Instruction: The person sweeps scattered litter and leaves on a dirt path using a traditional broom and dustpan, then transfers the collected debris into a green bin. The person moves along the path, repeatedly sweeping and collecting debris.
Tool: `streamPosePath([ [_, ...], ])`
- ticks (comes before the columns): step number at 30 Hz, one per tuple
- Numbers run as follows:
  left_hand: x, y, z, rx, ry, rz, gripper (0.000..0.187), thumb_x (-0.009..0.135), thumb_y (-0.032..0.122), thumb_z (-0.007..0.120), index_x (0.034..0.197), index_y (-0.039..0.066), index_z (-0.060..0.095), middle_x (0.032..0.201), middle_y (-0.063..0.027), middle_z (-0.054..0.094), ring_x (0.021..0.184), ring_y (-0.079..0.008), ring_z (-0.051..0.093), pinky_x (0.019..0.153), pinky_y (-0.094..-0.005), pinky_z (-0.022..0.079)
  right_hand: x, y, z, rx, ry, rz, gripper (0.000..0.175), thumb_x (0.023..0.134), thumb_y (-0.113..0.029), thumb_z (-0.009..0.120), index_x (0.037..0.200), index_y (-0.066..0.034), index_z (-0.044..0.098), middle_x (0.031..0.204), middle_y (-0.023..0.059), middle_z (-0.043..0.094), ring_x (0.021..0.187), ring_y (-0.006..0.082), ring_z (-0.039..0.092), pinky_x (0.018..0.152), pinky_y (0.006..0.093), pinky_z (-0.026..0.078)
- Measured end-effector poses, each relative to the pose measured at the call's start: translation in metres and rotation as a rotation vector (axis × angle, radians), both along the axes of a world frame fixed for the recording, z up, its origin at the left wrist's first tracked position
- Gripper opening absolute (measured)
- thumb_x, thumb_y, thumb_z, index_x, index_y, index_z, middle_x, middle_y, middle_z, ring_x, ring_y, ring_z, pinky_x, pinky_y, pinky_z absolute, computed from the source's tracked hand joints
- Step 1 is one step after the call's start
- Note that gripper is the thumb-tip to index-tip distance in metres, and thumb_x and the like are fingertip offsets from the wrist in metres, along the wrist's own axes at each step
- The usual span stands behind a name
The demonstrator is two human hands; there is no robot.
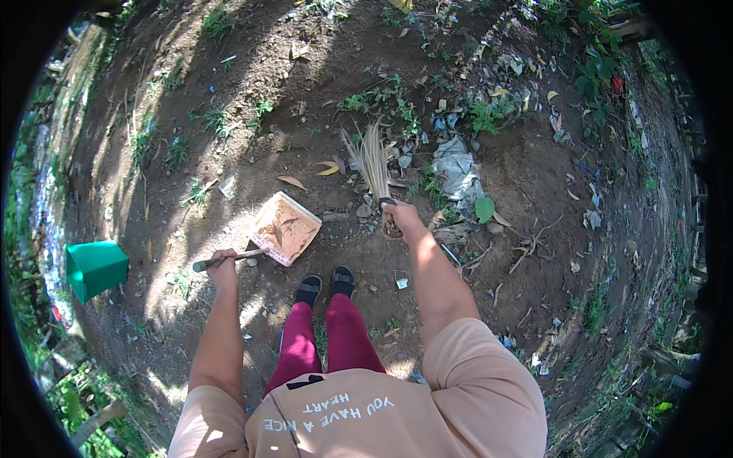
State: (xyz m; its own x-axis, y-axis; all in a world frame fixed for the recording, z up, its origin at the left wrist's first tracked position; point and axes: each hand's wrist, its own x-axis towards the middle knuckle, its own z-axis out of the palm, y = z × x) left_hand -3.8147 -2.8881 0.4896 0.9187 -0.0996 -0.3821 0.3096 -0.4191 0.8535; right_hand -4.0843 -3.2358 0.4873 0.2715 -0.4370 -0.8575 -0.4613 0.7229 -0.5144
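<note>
My left hand (224,268) grips the wooden handle (246,255) of a dustpan (289,226). The pan rests on the dirt ahead of my feet, with dry leaves and soil in it. In my right hand (403,218) is a stick broom (371,160), held by its bound end. Its bristles spread away from me, over or against the ground near small stones and scraps; contact is hard to tell. Brown and yellow leaves (328,168) lie between the pan and the bristles. A crumpled grey plastic sheet (458,170) lies to the right of the broom.
A green bin (97,269) lies or stands at the far left. Weeds (216,119), litter and stones dot the bare soil. A single green leaf (484,210) and dry twigs (535,245) are on the right. Leafy plants (598,68) border the upper right.
</note>
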Motion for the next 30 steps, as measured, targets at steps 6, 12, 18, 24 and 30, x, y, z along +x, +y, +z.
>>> streamPosePath([
  [6, 0.006, 0.005, 0.002, 0.018, 0.023, -0.064, 0.014, 0.065, -0.010, 0.050, 0.066, 0.002, 0.055, 0.068, -0.0036, 0.058, 0.067, -0.0114, 0.053, 0.066, -0.0249, 0.043, -0.063, 0.037, 0.047, -0.176, -0.068, 0.237, 0.050, 0.075, -0.019, 0.065, 0.120, -0.0038, 0.049, 0.100, 0.0078, 0.059, 0.088, 0.0136, 0.055, 0.082, 0.0228, 0.039],
  [12, 0.001, -0.001, 0.003, 0.042, 0.020, -0.066, 0.012, 0.068, -0.007, 0.052, 0.065, 0.003, 0.056, 0.067, -0.0021, 0.058, 0.064, -0.0114, 0.053, 0.062, -0.0246, 0.042, -0.054, 0.056, 0.040, 0.112, 0.098, 0.030, 0.038, 0.077, -0.018, 0.062, 0.113, -0.0059, 0.055, 0.095, 0.0092, 0.060, 0.079, 0.0152, 0.058, 0.072, 0.0268, 0.045],
  [18, 0.019, 0.007, 0.011, -0.042, -0.020, -0.012, 0.012, 0.066, -0.009, 0.053, 0.065, 0.003, 0.056, 0.068, -0.0042, 0.058, 0.068, -0.0130, 0.054, 0.066, -0.0262, 0.043, 0.027, 0.123, 0.016, -0.050, -0.003, 0.384, 0.040, 0.077, -0.020, 0.062, 0.115, -0.0083, 0.054, 0.085, 0.0072, 0.060, 0.067, 0.0153, 0.056, 0.057, 0.0278, 0.047],
  [24, 0.062, 0.029, 0.042, -0.191, 0.097, 0.062, 0.019, 0.059, -0.014, 0.049, 0.069, 0.002, 0.053, 0.082, -0.0108, 0.058, 0.074, -0.0175, 0.055, 0.065, -0.0265, 0.043, -0.006, 0.172, 0.059, -0.105, -0.240, 0.360, 0.055, 0.075, -0.019, 0.066, 0.123, -0.0003, 0.045, 0.102, 0.0091, 0.060, 0.091, 0.0108, 0.053, 0.081, 0.0252, 0.041],
  [30, 0.078, 0.029, 0.086, -0.270, 0.135, -0.032, 0.014, 0.064, -0.010, 0.049, 0.072, 0.002, 0.053, 0.089, -0.0112, 0.058, 0.063, -0.0071, 0.047, 0.049, -0.0154, 0.034, -0.044, 0.188, 0.023, -0.334, 0.143, 0.015, 0.044, 0.076, -0.025, 0.064, 0.112, -0.0014, 0.054, 0.088, 0.0080, 0.062, 0.079, 0.0136, 0.056, 0.075, 0.0269, 0.043],
])
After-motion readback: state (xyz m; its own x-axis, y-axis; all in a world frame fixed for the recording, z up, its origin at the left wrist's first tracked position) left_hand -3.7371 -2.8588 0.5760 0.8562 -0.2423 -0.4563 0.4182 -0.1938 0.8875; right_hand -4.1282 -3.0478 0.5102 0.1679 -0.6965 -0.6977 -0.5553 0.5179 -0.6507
